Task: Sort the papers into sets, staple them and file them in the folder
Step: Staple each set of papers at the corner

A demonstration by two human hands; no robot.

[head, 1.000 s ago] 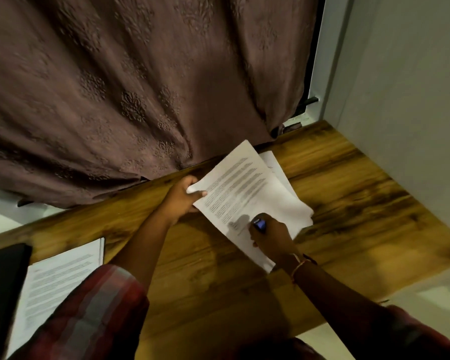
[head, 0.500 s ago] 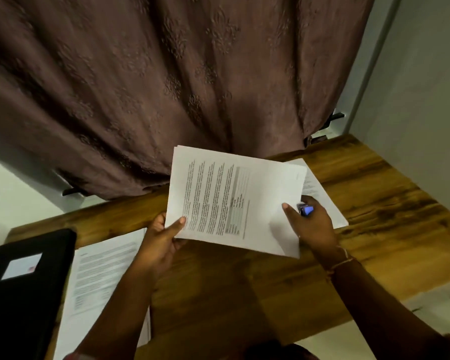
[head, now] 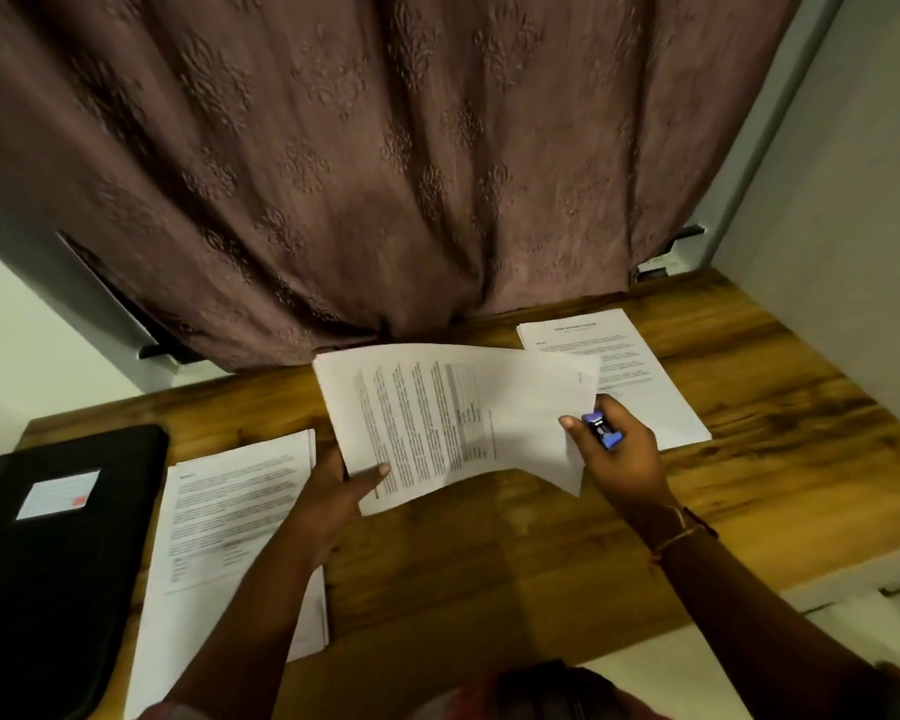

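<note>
The left hand [head: 333, 491] pinches the near left corner of the paper set [head: 453, 423]. The right hand [head: 619, 454] curls round a blue stapler [head: 601, 431] at the set's right edge. The black folder [head: 48, 563] lies at the left end of the table [head: 489, 563].

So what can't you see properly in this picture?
All in the head view:
- The words on the held papers are too small and blurred to read.
- The stapler is mostly hidden inside the right hand.
- The black folder is cut off by the left edge; its label is blurred.
- The left arm covers part of the left stack.
</note>
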